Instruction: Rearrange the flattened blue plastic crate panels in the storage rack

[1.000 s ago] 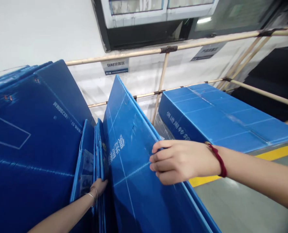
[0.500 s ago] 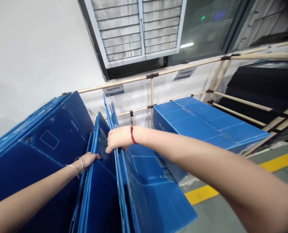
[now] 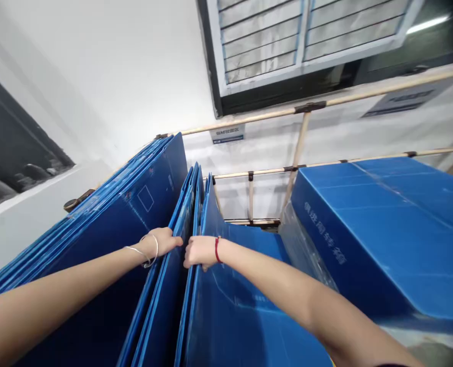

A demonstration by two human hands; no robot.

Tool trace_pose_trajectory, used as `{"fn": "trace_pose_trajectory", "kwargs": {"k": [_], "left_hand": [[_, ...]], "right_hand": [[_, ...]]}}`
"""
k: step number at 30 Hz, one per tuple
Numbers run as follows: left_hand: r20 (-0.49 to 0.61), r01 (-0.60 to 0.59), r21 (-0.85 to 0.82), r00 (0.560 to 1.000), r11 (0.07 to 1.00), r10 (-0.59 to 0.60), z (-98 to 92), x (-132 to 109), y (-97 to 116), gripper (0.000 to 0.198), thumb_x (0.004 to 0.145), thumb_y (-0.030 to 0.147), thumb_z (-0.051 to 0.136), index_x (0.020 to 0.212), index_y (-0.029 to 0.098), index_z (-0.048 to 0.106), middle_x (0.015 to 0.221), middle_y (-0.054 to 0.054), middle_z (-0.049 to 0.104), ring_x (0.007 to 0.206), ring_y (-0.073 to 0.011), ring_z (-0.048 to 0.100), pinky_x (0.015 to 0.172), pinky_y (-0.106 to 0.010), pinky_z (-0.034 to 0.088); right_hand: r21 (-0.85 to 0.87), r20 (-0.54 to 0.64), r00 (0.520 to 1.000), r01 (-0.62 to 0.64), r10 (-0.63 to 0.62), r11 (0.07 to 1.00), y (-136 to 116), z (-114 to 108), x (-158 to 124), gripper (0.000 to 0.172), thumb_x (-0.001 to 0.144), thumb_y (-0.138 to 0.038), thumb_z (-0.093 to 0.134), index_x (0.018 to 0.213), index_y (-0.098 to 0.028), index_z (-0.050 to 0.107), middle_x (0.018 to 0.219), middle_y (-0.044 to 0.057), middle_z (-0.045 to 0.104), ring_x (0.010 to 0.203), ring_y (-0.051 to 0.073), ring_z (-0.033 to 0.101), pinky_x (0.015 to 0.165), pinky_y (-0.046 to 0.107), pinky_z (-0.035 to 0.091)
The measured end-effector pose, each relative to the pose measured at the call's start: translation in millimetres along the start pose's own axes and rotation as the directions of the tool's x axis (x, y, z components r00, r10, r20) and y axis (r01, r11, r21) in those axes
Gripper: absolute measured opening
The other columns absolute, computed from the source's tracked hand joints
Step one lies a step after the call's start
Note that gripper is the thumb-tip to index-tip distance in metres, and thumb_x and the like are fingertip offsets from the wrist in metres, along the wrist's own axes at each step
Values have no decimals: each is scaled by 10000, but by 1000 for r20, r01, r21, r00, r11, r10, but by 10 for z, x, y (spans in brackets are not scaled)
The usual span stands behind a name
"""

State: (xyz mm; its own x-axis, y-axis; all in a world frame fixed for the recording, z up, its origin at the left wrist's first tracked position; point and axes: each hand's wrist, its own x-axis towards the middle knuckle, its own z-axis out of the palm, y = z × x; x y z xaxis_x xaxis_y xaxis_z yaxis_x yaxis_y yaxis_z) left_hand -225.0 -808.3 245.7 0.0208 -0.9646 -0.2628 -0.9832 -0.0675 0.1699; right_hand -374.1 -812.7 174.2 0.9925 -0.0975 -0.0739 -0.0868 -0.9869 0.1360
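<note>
Several flattened blue corrugated plastic boxes (image 3: 165,300) stand upright on edge in front of me. My left hand (image 3: 164,241), with thin bangles on the wrist, curls its fingers over the top edge of one folded box. My right hand (image 3: 198,252), with a red cord at the wrist, grips the top edge of the neighbouring folded box (image 3: 226,306). The two hands sit close together, almost touching. More folded boxes (image 3: 107,204) lean to the left of them.
A stack of blue boxes (image 3: 382,224) with white characters on its side lies at the right. A tan pipe railing (image 3: 298,148) runs behind everything, before a white wall with a shuttered window (image 3: 306,35). A dark opening shows at far left.
My right hand has slid from the box's side edge up to its top edge, next to the left hand. The left hand rose from low between the boxes. The view has tilted upward and left.
</note>
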Motion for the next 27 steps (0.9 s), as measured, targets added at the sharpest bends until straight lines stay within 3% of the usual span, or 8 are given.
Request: {"fn": "trace_pose_trajectory", "kwargs": {"k": [5,8,10,13,16,21,24,27], "left_hand": [[79,59,62,995,996,-63,67,-37,-686,413,690,567,471,693,187,631,719,-78,659,794,-288,648,743,-338,465],[51,45,22,998,999,-46,123,-63,-977,481,698,560,448,884,174,666,982,-100,628,947,-282,621,878,-345,465],[-10,-37,-11,999,999,37,192,-70,-1039,483,676,516,498,952,160,671,1134,-120,561,1191,-318,486,1016,-353,397],[-75,-193,-15,979,981,191,268,-82,-1007,445,668,400,539,990,119,661,1200,-139,516,1409,-323,114,1139,-349,252],[-62,-227,-16,972,974,225,282,-82,-982,396,698,357,522,982,107,644,1191,-147,508,1417,-303,72,1147,-359,250],[-30,-209,-71,978,975,208,280,-53,-1037,361,700,365,540,958,132,635,1251,-141,468,1390,-286,187,1133,-369,284],[-13,-172,-136,985,976,172,288,-58,-1043,346,687,367,557,953,161,636,1298,-125,440,1365,-267,274,1118,-351,316],[-37,-122,-195,992,973,117,294,-67,-1027,286,689,342,558,920,198,648,1273,-103,474,1364,-248,291,1113,-328,325]], "right_hand": [[95,-118,991,73,-62,993,-45,274,316,451,626,-278,799,1000,-183,565,988,6,645,969,180,557,859,317,344],[151,-211,973,125,-92,981,-62,418,424,551,616,-303,784,1090,-169,538,1056,40,622,994,195,535,977,349,303],[180,-277,958,131,-78,975,-87,517,476,626,601,-360,775,1139,-159,526,1088,65,610,1024,225,518,1047,402,246],[229,-370,928,137,-44,964,-144,627,539,693,580,-449,751,1163,-151,526,1107,82,607,1072,258,495,1102,449,172],[323,-475,878,112,58,940,-206,714,620,595,648,-536,682,1108,-181,553,1059,63,631,1062,234,510,1127,438,134],[326,-650,734,33,198,945,-303,1007,891,346,778,-557,529,806,-218,591,721,-15,615,786,169,546,1042,397,291],[307,-771,572,-50,279,950,-368,1197,1056,342,755,-512,472,586,-214,489,537,-26,503,588,148,445,834,396,402],[354,-834,429,-68,348,933,-397,1260,1135,310,735,-423,427,515,-205,416,471,-26,420,513,131,352,679,371,382]]}}
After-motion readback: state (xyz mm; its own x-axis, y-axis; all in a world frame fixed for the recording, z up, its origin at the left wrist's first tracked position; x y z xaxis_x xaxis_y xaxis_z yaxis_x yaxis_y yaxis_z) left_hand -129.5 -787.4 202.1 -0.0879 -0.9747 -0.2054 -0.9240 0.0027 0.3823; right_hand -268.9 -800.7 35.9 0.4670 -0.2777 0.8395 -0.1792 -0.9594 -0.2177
